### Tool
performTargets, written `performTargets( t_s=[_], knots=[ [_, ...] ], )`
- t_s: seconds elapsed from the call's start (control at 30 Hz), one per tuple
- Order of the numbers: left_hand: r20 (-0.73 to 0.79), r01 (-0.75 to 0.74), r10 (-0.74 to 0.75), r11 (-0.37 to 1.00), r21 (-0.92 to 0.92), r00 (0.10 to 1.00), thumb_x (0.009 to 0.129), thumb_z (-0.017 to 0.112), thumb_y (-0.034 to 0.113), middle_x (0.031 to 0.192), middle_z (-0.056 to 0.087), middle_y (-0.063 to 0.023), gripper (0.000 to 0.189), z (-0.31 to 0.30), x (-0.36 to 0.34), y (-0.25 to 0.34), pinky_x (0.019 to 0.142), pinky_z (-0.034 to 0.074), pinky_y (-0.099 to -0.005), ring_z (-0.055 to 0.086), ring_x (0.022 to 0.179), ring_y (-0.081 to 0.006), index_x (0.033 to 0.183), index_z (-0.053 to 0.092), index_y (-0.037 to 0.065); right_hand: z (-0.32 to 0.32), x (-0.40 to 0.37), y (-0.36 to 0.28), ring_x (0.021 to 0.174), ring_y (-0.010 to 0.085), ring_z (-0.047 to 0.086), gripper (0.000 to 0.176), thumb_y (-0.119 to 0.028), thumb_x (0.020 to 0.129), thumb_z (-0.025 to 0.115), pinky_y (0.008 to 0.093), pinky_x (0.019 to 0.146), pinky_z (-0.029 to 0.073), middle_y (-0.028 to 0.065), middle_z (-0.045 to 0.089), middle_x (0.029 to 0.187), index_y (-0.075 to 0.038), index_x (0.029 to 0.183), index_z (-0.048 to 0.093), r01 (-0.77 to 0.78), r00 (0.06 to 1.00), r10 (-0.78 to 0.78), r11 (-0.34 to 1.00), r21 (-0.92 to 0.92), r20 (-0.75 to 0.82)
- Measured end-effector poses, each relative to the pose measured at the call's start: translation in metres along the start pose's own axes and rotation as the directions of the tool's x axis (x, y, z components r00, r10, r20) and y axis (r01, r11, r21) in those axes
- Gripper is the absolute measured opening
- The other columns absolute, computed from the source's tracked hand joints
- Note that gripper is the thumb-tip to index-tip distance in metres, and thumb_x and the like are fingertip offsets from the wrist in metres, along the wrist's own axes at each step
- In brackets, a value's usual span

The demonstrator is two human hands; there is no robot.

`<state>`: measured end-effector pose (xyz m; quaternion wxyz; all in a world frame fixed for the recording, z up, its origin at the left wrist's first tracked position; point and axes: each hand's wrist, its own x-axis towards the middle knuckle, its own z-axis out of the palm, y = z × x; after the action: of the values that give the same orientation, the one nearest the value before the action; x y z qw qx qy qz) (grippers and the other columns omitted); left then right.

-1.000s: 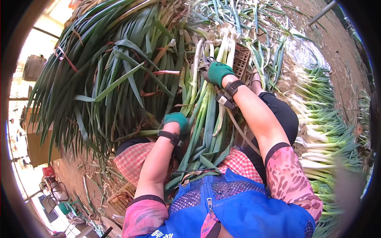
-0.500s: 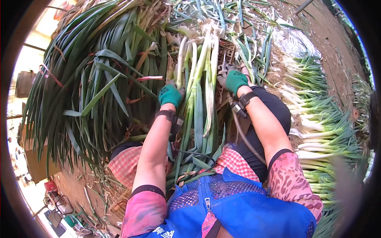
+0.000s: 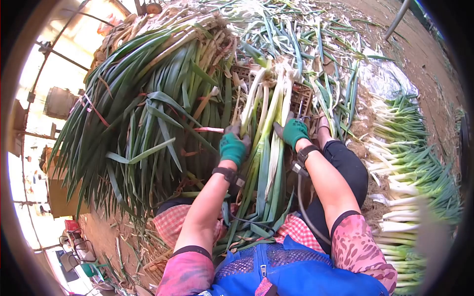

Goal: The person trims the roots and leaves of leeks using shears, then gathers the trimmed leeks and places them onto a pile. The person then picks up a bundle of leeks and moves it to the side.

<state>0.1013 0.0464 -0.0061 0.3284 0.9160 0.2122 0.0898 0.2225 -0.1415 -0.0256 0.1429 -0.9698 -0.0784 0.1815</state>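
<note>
A loose bunch of leeks [image 3: 266, 143] lies lengthwise in front of me, white root ends away from me and green leaves toward my lap. My left hand [image 3: 233, 148], in a green and grey work glove, is closed round stalks at the bunch's left side. On the right side, my right hand [image 3: 295, 132], gloved alike, has its thumb and fingers about the white stalks. A brown plastic crate [image 3: 300, 98] shows beneath the root ends. By my right wrist runs a thin grey hose [image 3: 301, 197]; its tip is hard to make out.
A big heap of untrimmed leeks [image 3: 133, 108] rises at my left. Cleaned leeks [image 3: 405, 190] lie in a long row on the right. Leaf scraps [image 3: 291, 34] cover the ground ahead, near a white sheet [image 3: 390, 74]. A metal pole [image 3: 397, 19] stands at the far right.
My right hand has moved from a nozzle tool beside the bunch onto the white stalks. My left hand stays at the bunch's left side. The whole view has shifted with my head.
</note>
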Motion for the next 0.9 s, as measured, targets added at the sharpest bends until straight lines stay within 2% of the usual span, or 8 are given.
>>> performTargets(
  t_s=[0.23, 0.4, 0.53, 0.67, 0.73, 0.83, 0.87, 0.9],
  knots=[
    [0.569, 0.403, -0.257, 0.904, -0.145, 0.781, 0.081, 0.062, 0.050, 0.124, 0.062, -0.0194, 0.073, 0.046, 0.019, -0.025, 0.101, 0.042, -0.0377, 0.059, 0.116, -0.0309, 0.140, 0.047, 0.010, -0.009, 0.012, -0.002, 0.100, 0.0361, 0.065, 0.079, -0.054, 0.072, 0.070, 0.0412, 0.085, 0.049, 0.0326, 0.064, 0.101, 0.016, 0.108, 0.060, -0.148, 0.985, 0.055, 0.752, 0.642, 0.162],
    [0.561, 0.467, -0.286, 0.859, -0.208, 0.777, 0.087, 0.067, 0.038, 0.121, 0.062, -0.0155, 0.059, 0.039, 0.024, -0.020, 0.089, 0.049, -0.0321, 0.063, 0.101, -0.0210, 0.126, 0.055, -0.004, 0.014, 0.027, 0.002, 0.086, 0.0280, 0.067, 0.071, -0.049, 0.079, 0.071, 0.0362, 0.079, 0.051, 0.0203, 0.068, 0.098, 0.013, 0.111, 0.061, -0.197, 0.951, -0.179, 0.274, 0.941, 0.251],
    [0.734, 0.710, -0.004, 0.259, -0.655, 0.679, 0.089, 0.066, 0.032, 0.111, 0.064, -0.0107, 0.050, -0.033, 0.018, 0.024, 0.084, 0.053, -0.0348, 0.064, 0.099, -0.0188, 0.127, 0.053, 0.001, -0.026, 0.015, -0.016, 0.099, 0.0189, 0.064, 0.046, -0.031, 0.089, 0.065, 0.0326, 0.088, 0.052, 0.0084, 0.066, 0.113, 0.000, 0.123, 0.060, -0.260, 0.884, -0.443, -0.205, 0.944, 0.147],
    [0.585, 0.478, 0.096, 0.479, -0.737, 0.806, 0.092, 0.061, 0.028, 0.113, 0.065, -0.0112, 0.041, -0.084, 0.021, 0.049, 0.086, 0.052, -0.0347, 0.064, 0.098, -0.0224, 0.123, 0.058, 0.002, -0.066, -0.008, -0.026, 0.102, 0.0169, 0.064, 0.041, -0.028, 0.095, 0.059, 0.0299, 0.092, 0.050, 0.0072, 0.066, 0.115, -0.002, 0.126, 0.059, -0.182, 0.823, -0.559, -0.098, 0.978, 0.097],
    [0.375, -0.035, 0.372, 0.748, -0.663, 0.849, 0.096, 0.054, 0.025, 0.113, 0.065, -0.0145, 0.035, -0.092, 0.017, 0.049, 0.087, 0.052, -0.0358, 0.064, 0.099, -0.0268, 0.123, 0.058, 0.003, -0.076, -0.017, -0.031, 0.110, 0.0194, 0.062, 0.040, -0.029, 0.101, 0.047, 0.0296, 0.099, 0.047, 0.0126, 0.064, 0.120, -0.001, 0.127, 0.058, -0.061, 0.837, -0.538, 0.080, 0.995, 0.094],
    [0.261, -0.258, 0.464, 0.786, -0.561, 0.846, 0.099, 0.049, 0.021, 0.109, 0.066, -0.0163, 0.029, -0.109, 0.005, 0.065, 0.084, 0.052, -0.0358, 0.064, 0.095, -0.0284, 0.119, 0.061, 0.003, -0.078, -0.026, -0.017, 0.122, 0.0227, 0.055, 0.052, -0.041, 0.102, 0.043, 0.0318, 0.106, 0.041, 0.0162, 0.059, 0.128, 0.001, 0.128, 0.057, 0.692, 0.596, -0.706, 0.209, 0.691, -0.382],
    [0.249, -0.233, 0.434, 0.790, -0.567, 0.866, 0.099, 0.048, 0.019, 0.107, 0.066, -0.0163, 0.028, -0.120, -0.003, 0.077, 0.082, 0.053, -0.0355, 0.065, 0.092, -0.0280, 0.117, 0.062, 0.003, -0.073, -0.019, -0.011, 0.130, 0.0263, 0.048, 0.067, -0.054, 0.099, 0.035, 0.0357, 0.112, 0.034, 0.0182, 0.055, 0.134, 0.002, 0.129, 0.056, 0.763, 0.350, -0.743, -0.126, 0.634, -0.570],
    [0.267, -0.203, 0.409, 0.801, -0.562, 0.873, 0.098, 0.051, 0.024, 0.100, 0.065, -0.0123, 0.029, -0.118, -0.004, 0.072, 0.078, 0.051, -0.0334, 0.062, 0.087, -0.0225, 0.112, 0.064, 0.003, -0.078, -0.024, -0.011, 0.130, 0.0271, 0.048, 0.070, -0.056, 0.098, 0.034, 0.0365, 0.112, 0.033, 0.0180, 0.055, 0.134, 0.003, 0.128, 0.056, 0.748, 0.363, -0.731, -0.141, 0.648, -0.578]
  ],
)
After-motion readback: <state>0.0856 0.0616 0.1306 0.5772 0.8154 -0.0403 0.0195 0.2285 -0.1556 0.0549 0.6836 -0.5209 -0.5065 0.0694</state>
